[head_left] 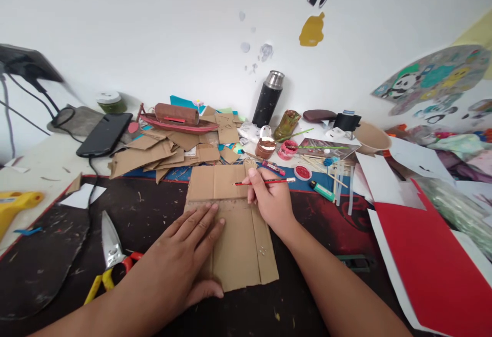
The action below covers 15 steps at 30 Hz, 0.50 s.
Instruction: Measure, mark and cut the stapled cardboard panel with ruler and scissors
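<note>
At the bottom, left of centre, the left hand (pixel 175 260) lies flat and spread, its thumb apart, pressing on the cardboard (pixel 236 255) and, at the fingertips, seemingly on the clear ruler (pixel 232 204). Scissors (pixel 113 251) lie at the lower left. The cardboard sits at centre, its long axis running up the frame and leaning left at the top; the ruler crosses it almost level. Just above the ruler, the right hand (pixel 272 201) pinches a pencil (pixel 265 182) near its middle, the long axis nearly level, tip left, eraser right. The cardboard is laid flat and creased; I can make out no drawn line or fresh cut, so marking seems barely begun, with most left. Beyond are scraps (pixel 142 160), a model boat (pixel 177 121), a paint jar (pixel 265 149) and a flask (pixel 268 102).
</note>
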{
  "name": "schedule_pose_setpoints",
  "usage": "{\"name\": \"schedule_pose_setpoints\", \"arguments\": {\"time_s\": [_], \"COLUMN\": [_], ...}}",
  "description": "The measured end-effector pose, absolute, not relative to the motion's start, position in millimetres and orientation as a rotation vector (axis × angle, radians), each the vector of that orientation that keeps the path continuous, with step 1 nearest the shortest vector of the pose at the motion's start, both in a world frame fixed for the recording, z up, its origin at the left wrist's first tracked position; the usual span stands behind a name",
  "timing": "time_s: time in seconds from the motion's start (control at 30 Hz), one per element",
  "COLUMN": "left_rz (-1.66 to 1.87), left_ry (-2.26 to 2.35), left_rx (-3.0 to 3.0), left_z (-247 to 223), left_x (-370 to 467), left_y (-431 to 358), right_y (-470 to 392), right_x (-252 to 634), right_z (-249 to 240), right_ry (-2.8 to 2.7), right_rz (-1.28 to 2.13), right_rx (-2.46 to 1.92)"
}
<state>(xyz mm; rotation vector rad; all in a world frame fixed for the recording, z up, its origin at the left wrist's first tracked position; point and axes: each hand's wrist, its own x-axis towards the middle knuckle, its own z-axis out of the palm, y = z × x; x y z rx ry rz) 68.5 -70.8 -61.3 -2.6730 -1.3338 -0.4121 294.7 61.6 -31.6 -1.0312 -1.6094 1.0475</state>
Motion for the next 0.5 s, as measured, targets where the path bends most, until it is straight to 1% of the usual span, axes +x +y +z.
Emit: {"name": "schedule_pose_setpoints", "arguments": {"time_s": [0.27, 0.5], "left_rz": [-0.411, -0.471], "left_ry": [-1.262, -1.205], "left_rx": [-2.684, -2.573], "left_z": [-49.9, -56.6], "left_x": [54.4, 59.7], "left_y": [-70.9, -73.8], "right_y": [63.5, 63.4], "right_x": [293.7, 292.0], "right_z": [-32.6, -37.0], "right_ry": [-1.506, -1.508], "right_rz": [1.164, 1.156], "right_rx": [-1.028, -1.024]}}
